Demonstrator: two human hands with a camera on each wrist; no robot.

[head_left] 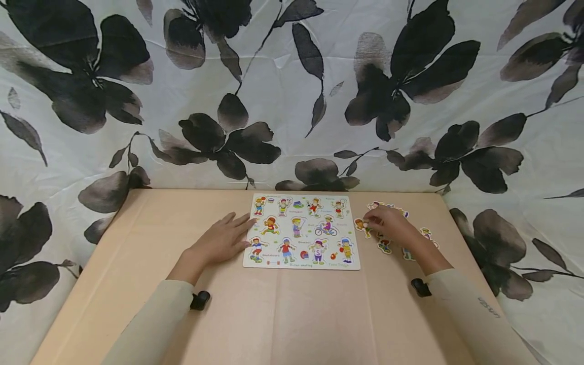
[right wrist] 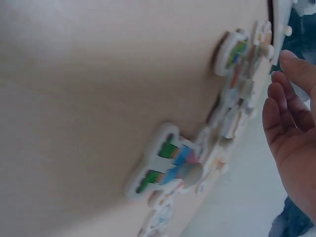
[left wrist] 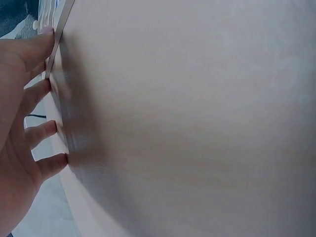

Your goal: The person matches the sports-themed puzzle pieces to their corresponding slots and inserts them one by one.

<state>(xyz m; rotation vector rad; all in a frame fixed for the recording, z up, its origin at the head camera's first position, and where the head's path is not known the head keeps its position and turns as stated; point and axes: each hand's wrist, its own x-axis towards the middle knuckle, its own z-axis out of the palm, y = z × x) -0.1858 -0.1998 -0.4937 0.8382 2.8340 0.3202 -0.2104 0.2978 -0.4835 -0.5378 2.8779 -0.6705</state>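
Observation:
A white wooden puzzle board (head_left: 249, 261) with coloured pictures of children at sports lies near the back of the table. My left hand (head_left: 220, 239) rests at its left edge with fingers spread; in the left wrist view the left hand's fingertips (left wrist: 48, 85) touch along the edge. My right hand (head_left: 392, 224) hovers over loose puzzle pieces right of the board, its fingertips beside one piece (head_left: 363, 228). From the right wrist, the right hand (right wrist: 296, 118) has loosely bent fingers, with nothing visible between them. Below it lie knobbed pieces, one with green and blue colours (right wrist: 165, 163).
Several cut-out pieces (head_left: 384, 247) lie close together on the right of the light wooden table (head_left: 301, 319), some overlapping. More pieces (head_left: 426, 233) lie behind the right wrist. A white cloth with dark flowers (head_left: 315, 152) hangs behind the table.

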